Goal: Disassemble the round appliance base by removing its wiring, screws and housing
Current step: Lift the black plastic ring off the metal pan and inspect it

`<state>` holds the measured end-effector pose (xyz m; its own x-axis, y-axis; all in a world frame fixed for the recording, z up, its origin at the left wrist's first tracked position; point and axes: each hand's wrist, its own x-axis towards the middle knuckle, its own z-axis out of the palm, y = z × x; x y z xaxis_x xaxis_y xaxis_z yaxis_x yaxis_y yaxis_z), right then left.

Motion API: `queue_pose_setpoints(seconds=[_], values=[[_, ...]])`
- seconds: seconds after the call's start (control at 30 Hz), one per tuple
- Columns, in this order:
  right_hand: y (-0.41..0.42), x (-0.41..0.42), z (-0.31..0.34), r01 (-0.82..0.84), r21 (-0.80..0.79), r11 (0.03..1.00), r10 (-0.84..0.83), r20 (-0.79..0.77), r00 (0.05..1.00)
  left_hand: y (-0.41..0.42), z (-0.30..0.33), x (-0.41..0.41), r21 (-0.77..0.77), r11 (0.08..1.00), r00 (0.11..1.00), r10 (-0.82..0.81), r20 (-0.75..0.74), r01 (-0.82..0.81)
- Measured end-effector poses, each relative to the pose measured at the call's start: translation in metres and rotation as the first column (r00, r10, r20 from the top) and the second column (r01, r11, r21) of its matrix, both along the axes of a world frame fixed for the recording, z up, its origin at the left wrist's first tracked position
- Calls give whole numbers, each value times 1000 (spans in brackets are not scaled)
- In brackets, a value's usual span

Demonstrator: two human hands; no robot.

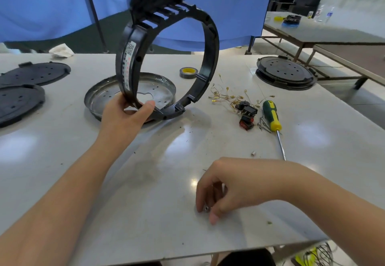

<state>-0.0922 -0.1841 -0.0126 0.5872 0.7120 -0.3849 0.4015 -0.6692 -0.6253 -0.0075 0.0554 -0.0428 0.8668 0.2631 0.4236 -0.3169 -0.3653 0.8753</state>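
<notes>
Fingers of the left hand (127,112) are wrapping round the bottom of the black ring (166,53), holding it up on its edge, likely so loose bits are dropping out and the inside is showing. Just behind those fingers the metal pan (91,97) is lying flat on the table (145,182), already out of the ring. Right hand (220,188) fingers are curling down and pinching a tiny metal bit (206,208), maybe to move it to the screws (263,123) lying well past them beside the screwdriver (271,115) and wires (227,97).
</notes>
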Motion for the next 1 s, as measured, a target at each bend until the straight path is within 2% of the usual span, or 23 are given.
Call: queue_pose_setpoints(seconds=[0.2,0.37,0.47,0.63,1.0], values=[[-1,-1,-3,34,-24,999,-30,129,991,-2,-1,-2,6,999,998,-41,41,41],[-35,29,17,272,53,961,-277,197,940,-4,-2,-3,34,998,996,-51,71,49],[-65,47,24,367,22,930,-361,244,900,-5,-3,-3,50,997,995,-54,84,50],[-89,58,16,442,-77,893,-407,277,870,-6,-3,-2,65,997,995,-46,84,41],[-81,58,12,427,-211,879,-363,284,887,-6,-3,-2,56,998,998,-35,51,32]])
